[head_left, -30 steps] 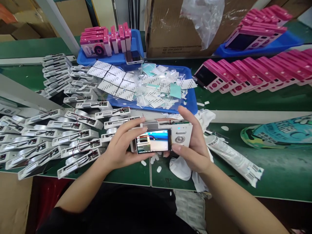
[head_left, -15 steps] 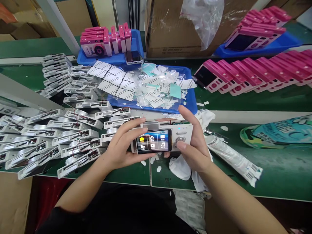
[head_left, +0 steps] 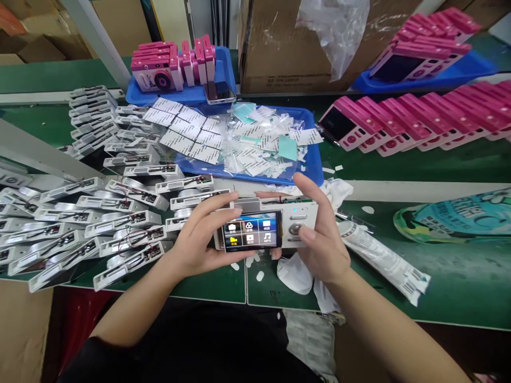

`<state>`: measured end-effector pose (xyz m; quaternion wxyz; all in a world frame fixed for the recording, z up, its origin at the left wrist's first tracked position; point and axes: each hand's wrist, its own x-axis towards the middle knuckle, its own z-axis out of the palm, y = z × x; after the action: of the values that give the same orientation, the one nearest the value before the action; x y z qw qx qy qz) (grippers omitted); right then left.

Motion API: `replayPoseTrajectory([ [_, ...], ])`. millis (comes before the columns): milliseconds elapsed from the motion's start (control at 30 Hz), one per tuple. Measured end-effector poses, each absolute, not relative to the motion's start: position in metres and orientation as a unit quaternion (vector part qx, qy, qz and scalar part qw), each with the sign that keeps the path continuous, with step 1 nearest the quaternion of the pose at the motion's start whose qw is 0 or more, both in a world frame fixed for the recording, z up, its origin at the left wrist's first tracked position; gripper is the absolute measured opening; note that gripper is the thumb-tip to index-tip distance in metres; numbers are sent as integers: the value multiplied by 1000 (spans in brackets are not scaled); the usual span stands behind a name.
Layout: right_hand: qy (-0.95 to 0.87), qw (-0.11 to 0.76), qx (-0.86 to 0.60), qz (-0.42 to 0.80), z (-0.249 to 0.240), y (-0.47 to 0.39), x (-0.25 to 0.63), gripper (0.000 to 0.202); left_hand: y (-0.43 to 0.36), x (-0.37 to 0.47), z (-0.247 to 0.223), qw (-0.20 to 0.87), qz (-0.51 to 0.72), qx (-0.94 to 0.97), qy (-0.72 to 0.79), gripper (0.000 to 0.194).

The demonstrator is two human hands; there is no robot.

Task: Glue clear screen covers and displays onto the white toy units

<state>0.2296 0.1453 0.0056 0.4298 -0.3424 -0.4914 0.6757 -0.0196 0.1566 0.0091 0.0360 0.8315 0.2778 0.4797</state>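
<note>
A white digital camera (head_left: 288, 208) is held level between both hands, its lit screen (head_left: 253, 231) facing me. The screen shows a grid of menu icons, with the lower-left video icon in yellow. My left hand (head_left: 200, 234) wraps round the left end, fingers along the top and thumb below. My right hand (head_left: 325, 239) grips the right end, its thumb on the edge of the round button pad (head_left: 295, 229) and its index finger raised above the body. Along the top edge the casing is open, with wires and a green circuit board visible. A small blue light glows above the buttons.
Rows of open white camera bodies (head_left: 131, 234) crowd the left. Behind lies a blue tray (head_left: 315, 165) of stickers and scraps. Pink cameras (head_left: 407, 125) line the right; others stand in a blue tray (head_left: 139, 98) at back. A white packet (head_left: 385, 260) lies at right.
The yellow highlight on the screen has moved from the upper-left camera icon down to the video icon. My right thumb has shifted slightly right on the button pad.
</note>
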Motion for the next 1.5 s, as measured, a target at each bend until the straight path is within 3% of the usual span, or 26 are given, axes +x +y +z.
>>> replayPoseTrajectory([
  [333, -540, 388, -405, 628, 13, 144, 232, 101, 154, -17, 4, 25, 481, 830, 283, 58],
  [1133, -554, 496, -333, 580, -2, 147, 222, 61, 154, -14, -1, 23, 487, 827, 280, 61],
  [1267, -538, 492, -351, 588, -3, 147, 224, 63, 154, -15, -1, 31, 489, 827, 275, 65],
  [1500, -532, 386, -431, 618, 13, 144, 231, 86, 153, -16, 0, 39, 483, 826, 290, 69],
])
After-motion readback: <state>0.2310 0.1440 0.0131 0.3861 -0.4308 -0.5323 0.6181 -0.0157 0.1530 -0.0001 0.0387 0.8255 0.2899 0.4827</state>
